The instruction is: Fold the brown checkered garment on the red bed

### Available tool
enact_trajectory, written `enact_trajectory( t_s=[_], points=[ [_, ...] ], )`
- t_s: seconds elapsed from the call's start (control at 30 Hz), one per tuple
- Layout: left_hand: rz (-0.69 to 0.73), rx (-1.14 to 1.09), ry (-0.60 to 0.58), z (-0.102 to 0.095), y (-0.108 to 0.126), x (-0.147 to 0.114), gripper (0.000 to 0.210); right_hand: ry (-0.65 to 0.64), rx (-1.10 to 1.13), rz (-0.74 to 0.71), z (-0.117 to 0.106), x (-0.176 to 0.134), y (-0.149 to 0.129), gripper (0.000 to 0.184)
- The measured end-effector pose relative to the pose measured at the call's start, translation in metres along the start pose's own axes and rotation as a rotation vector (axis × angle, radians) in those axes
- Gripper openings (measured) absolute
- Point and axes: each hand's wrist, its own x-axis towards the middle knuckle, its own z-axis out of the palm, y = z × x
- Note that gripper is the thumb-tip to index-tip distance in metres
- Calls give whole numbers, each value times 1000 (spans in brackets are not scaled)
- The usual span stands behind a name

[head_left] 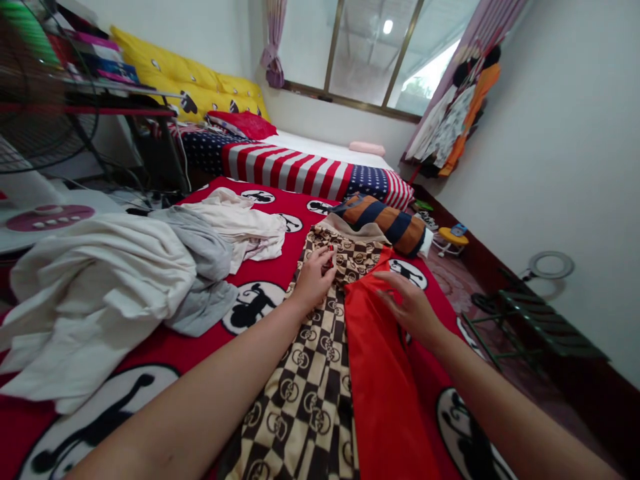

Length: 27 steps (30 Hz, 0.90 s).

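A brown-and-cream checkered garment [305, 373] lies flat on a red blanket [260, 267] with black-and-white round prints. A bright red-orange cloth [385, 373] lies over its right half. My left hand [314, 279] rests on the checkered garment near its top, fingers curled and pinching the fabric by the red edge. My right hand [409, 305] lies flat on the red-orange cloth with fingers spread, pressing its upper part.
A heap of white and grey clothes [125, 280] lies at the left. A rolled orange-and-navy striped garment [390, 227] sits beyond the hands. Farther back are a stars-and-stripes blanket [300, 170] and yellow pillows [185, 80]. A fan [35, 93] stands left, a green folding chair [540, 327] right.
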Motion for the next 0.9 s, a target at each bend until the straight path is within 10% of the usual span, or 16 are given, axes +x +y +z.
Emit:
enact_trajectory(
  t_s=[0.2,0.5,0.9],
  points=[
    [7,-35,-86,-39,20,3,23,-178,-75,-164,-35,-81,-32,26],
    [172,242,-1040,-153,56,-55,41,-543,-280,-445,-84,-141,-80,45],
    [451,344,-1063,-147,83,-124,61,-505,-106,-402,-43,-134,-89,42]
  ],
)
